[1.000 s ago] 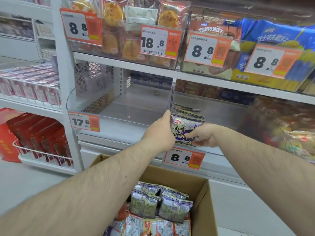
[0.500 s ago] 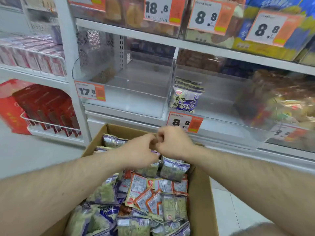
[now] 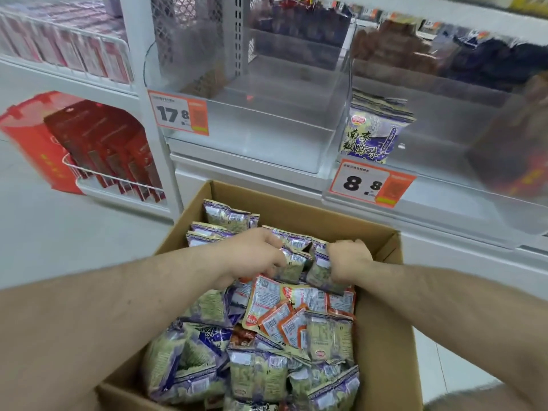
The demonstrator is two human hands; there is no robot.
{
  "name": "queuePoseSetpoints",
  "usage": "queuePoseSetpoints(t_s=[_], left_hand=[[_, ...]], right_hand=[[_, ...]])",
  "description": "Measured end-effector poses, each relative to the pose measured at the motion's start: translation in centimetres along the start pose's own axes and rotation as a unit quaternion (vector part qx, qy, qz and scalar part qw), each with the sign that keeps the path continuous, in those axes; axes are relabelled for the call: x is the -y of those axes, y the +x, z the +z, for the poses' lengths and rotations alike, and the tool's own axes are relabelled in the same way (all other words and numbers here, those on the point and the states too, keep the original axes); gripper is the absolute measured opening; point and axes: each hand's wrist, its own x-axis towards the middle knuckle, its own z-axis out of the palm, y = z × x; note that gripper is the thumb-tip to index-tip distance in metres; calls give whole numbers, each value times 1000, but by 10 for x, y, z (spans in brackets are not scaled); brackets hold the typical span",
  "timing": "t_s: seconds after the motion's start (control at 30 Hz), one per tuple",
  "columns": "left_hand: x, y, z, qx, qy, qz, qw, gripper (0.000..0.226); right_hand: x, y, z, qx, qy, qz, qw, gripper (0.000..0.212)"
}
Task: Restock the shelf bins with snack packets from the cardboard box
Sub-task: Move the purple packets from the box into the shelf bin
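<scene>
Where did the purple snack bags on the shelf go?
The purple packets stand in the clear bin's front left corner, just above the 8.8 price tag.

The white shelf (image 3: 249,164) runs across the upper half of the frame, carrying two clear bins (image 3: 252,129); the right one holds purple snack packets (image 3: 373,132) upright at its left end. On the floor (image 3: 44,221) at lower centre stands the cardboard box (image 3: 382,336).

Cardboard box (image 3: 382,336): plain brown. Snack packets (image 3: 258,378) inside: mostly purple and pale green, barcoded white labels; a few orange-and-white packets (image 3: 284,318). Shelf bins (image 3: 252,134): clear plastic. Price tags (image 3: 181,114): white, orange panel, black digits. Boxes (image 3: 98,143) at left: red.
</scene>
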Motion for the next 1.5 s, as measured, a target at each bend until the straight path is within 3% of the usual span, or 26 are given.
queuePoseSetpoints(t_s=[0.07, 0.13, 0.27, 0.33, 0.37, 0.47, 0.5, 0.57, 0.63, 0.7, 0.8, 0.87, 0.93, 1.1, 1.2, 1.27, 1.33, 1.43, 1.5], left_hand=[[2, 2, -1, -1, -42, -32, 999, 18], [5, 2, 1, 15, -107, -82, 991, 25], [11, 6, 5, 68, -282, -233, 928, 87], [13, 8, 4, 78, -330, -262, 903, 100], [12, 7, 2, 82, -329, -255, 905, 91], [8, 8, -3, 49, -312, -186, 930, 29], [8, 7, -5, 43, -312, -168, 934, 18], [11, 10, -12, 14, -284, -139, 948, 20], [18, 13, -18, -27, -236, -128, 963, 28], [26, 16, -22, -74, -191, -119, 972, 39], [33, 16, -20, -90, -163, -114, 976, 54], [34, 19, -16, -79, -159, -115, 977, 55], [34, 24, -14, -66, -160, -110, 979, 57], [34, 33, -15, -50, -180, -87, 978, 68], [32, 31, -17, -49, -200, -81, 975, 78], [31, 28, -20, -48, -226, -75, 970, 89], [30, 26, -24, -55, -250, -78, 964, 85], [27, 18, -33, -52, -291, -90, 951, 40], [27, 12, -35, -42, -310, -97, 945, 26]], right_hand=[[6, -8, -12, 31, 21, 2, 999, 8], [13, -18, -31, 36, 31, 3, 999, 7], [30, -57, -70, -58, 77, -64, 993, 14], [41, -76, -82, -119, 137, -135, 974, 18], [46, -83, -84, -155, 158, -183, 958, 19], [52, -89, -82, -211, 166, -331, 905, 32], [48, -86, -79, -213, 165, -345, 899, 38], [34, -71, -74, -217, 213, -289, 908, 49], [17, -48, -57, -169, 285, -170, 928, 56], [7, -23, -24, -25, 312, -84, 946, 48], [13, -6, 25, 208, 183, -61, 959, 36], [24, -9, 44, 286, 92, -73, 951, 34], [33, -13, 57, 315, 48, -85, 944, 36], [43, -19, 80, 314, 16, -76, 946, 67], [45, -24, 70, 320, 9, -95, 943, 50], [43, -27, 49, 263, 23, -96, 960, 35], [37, -31, 17, 161, 71, -79, 981, 23], [26, -54, -35, -41, 180, -20, 983, 26], [22, -74, -57, -221, 223, 1, 950, 31]])
